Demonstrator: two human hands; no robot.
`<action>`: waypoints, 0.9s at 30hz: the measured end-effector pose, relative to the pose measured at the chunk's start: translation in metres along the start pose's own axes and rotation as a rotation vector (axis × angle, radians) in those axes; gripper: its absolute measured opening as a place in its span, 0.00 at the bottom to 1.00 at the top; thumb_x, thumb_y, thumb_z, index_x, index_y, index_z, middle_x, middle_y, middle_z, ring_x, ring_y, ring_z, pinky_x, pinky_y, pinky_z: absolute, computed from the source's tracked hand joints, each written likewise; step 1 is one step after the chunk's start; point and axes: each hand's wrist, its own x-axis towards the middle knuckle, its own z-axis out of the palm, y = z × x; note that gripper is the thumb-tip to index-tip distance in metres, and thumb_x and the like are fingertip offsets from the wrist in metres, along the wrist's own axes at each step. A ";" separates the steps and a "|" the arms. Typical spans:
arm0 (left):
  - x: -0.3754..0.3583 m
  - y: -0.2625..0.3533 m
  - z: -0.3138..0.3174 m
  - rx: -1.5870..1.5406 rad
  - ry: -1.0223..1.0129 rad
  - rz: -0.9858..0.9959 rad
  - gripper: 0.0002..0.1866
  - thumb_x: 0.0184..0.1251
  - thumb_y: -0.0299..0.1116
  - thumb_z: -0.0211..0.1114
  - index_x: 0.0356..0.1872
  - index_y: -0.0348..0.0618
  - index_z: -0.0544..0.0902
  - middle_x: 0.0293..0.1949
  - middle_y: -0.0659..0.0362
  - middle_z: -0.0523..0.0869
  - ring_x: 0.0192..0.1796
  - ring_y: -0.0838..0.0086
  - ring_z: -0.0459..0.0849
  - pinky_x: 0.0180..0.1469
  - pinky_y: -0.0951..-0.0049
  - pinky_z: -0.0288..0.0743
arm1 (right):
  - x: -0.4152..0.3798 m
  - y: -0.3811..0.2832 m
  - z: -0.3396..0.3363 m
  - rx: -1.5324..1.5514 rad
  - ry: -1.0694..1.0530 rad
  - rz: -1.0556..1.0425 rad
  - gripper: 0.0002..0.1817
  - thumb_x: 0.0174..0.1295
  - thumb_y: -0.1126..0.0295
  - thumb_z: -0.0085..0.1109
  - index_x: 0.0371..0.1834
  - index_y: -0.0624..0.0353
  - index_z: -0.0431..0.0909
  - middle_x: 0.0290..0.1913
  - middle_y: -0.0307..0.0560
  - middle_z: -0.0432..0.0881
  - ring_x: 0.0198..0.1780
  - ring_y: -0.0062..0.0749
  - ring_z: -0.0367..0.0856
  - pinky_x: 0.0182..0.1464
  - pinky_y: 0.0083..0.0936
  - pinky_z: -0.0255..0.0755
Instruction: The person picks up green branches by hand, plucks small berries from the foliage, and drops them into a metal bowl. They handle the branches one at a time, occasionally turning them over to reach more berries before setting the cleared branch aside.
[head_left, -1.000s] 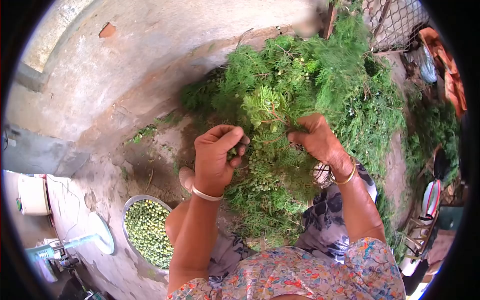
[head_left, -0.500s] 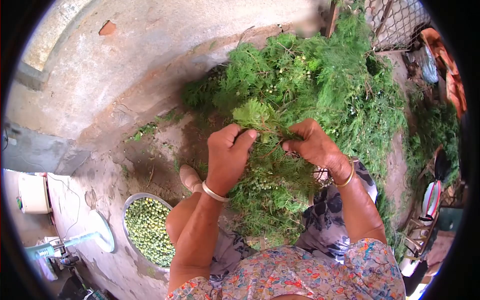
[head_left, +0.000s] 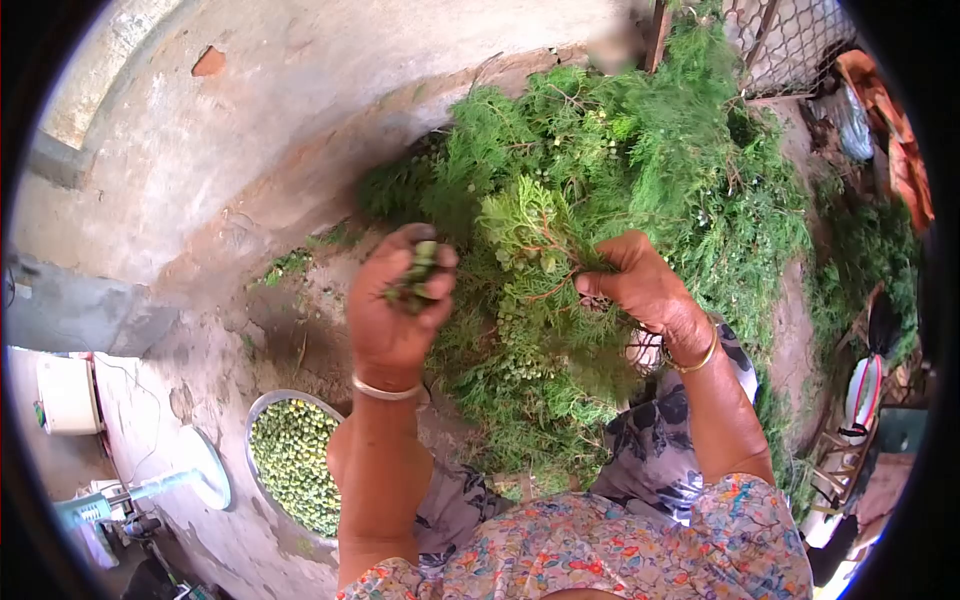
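My left hand (head_left: 385,320) is turned palm up, its fingers curled around several small green cones (head_left: 418,275); it is slightly blurred. A leafy evergreen sprig (head_left: 535,235) is pinched by its stem in my right hand (head_left: 645,285), with the fronds pointing up and left. Under and beyond both hands lies a big heap of cut evergreen branches (head_left: 590,150), some bearing pale green cones. To the lower left stands a round metal basin (head_left: 252,470) filled with green cones (head_left: 295,460).
A concrete wall (head_left: 270,110) runs along the upper left. A pale blue fan (head_left: 205,465) and a white box (head_left: 68,390) are at the left edge. Wire mesh (head_left: 800,45), an orange cloth (head_left: 890,120) and more greenery (head_left: 860,270) line the right side.
My left hand has drawn back left from the sprig and turned over, showing green cones in its palm. My right hand keeps the sprig in nearly the same place.
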 end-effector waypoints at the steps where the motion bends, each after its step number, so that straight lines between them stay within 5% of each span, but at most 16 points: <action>1: -0.001 -0.009 0.005 -0.002 0.004 0.001 0.10 0.66 0.32 0.55 0.41 0.36 0.76 0.36 0.48 0.81 0.28 0.74 0.79 0.17 0.81 0.69 | 0.000 -0.001 0.000 -0.019 0.003 -0.019 0.07 0.55 0.76 0.63 0.23 0.69 0.79 0.16 0.34 0.72 0.20 0.15 0.63 0.23 0.24 0.60; 4: -0.005 -0.031 0.017 0.129 0.069 -0.030 0.08 0.63 0.29 0.60 0.39 0.35 0.77 0.33 0.51 0.82 0.26 0.75 0.79 0.17 0.81 0.68 | 0.000 -0.004 0.005 0.011 0.011 0.016 0.07 0.55 0.76 0.63 0.23 0.69 0.79 0.15 0.34 0.71 0.20 0.15 0.63 0.23 0.23 0.60; 7: -0.003 -0.047 0.026 0.594 0.166 0.019 0.10 0.59 0.29 0.65 0.38 0.34 0.78 0.29 0.54 0.82 0.23 0.81 0.75 0.18 0.85 0.63 | 0.003 0.003 0.012 -0.006 0.036 -0.029 0.07 0.55 0.76 0.62 0.23 0.69 0.79 0.15 0.33 0.70 0.20 0.16 0.62 0.23 0.23 0.60; 9: -0.001 -0.056 0.029 0.863 0.221 0.195 0.11 0.52 0.25 0.71 0.34 0.33 0.79 0.23 0.62 0.81 0.20 0.86 0.71 0.19 0.86 0.60 | 0.006 0.008 0.016 0.005 0.012 -0.016 0.06 0.55 0.76 0.61 0.25 0.69 0.79 0.15 0.34 0.70 0.20 0.16 0.63 0.23 0.23 0.60; 14: 0.001 -0.061 0.026 1.019 0.226 0.195 0.11 0.49 0.25 0.72 0.33 0.33 0.79 0.24 0.60 0.82 0.25 0.86 0.74 0.25 0.83 0.67 | 0.006 0.001 0.019 -0.112 -0.039 -0.052 0.05 0.54 0.78 0.60 0.29 0.70 0.79 0.16 0.40 0.71 0.22 0.19 0.64 0.26 0.26 0.63; 16: 0.005 -0.066 0.017 1.186 0.194 0.418 0.12 0.47 0.25 0.72 0.31 0.32 0.79 0.24 0.59 0.82 0.24 0.85 0.73 0.25 0.80 0.68 | 0.005 0.000 0.019 -0.145 -0.050 -0.042 0.05 0.53 0.78 0.60 0.32 0.69 0.79 0.17 0.44 0.72 0.24 0.21 0.65 0.28 0.28 0.65; 20: 0.003 -0.069 0.016 1.146 0.213 0.401 0.11 0.47 0.25 0.72 0.29 0.32 0.78 0.23 0.59 0.82 0.23 0.83 0.73 0.24 0.77 0.68 | 0.003 0.000 0.019 -0.148 -0.035 -0.046 0.06 0.53 0.78 0.59 0.33 0.69 0.79 0.18 0.49 0.72 0.24 0.21 0.66 0.29 0.29 0.66; 23: 0.004 -0.070 0.013 1.189 0.243 0.196 0.10 0.48 0.25 0.71 0.27 0.32 0.78 0.21 0.60 0.80 0.23 0.83 0.73 0.24 0.77 0.67 | 0.006 0.006 0.022 -0.171 -0.039 -0.059 0.06 0.52 0.78 0.59 0.32 0.69 0.79 0.19 0.55 0.73 0.23 0.26 0.68 0.30 0.30 0.67; 27: 0.004 -0.074 0.017 1.015 0.233 0.153 0.09 0.50 0.27 0.71 0.26 0.34 0.78 0.18 0.64 0.78 0.21 0.85 0.72 0.21 0.79 0.64 | 0.007 0.020 0.031 -0.218 0.017 -0.171 0.06 0.51 0.77 0.59 0.31 0.67 0.79 0.25 0.63 0.75 0.26 0.48 0.75 0.33 0.36 0.69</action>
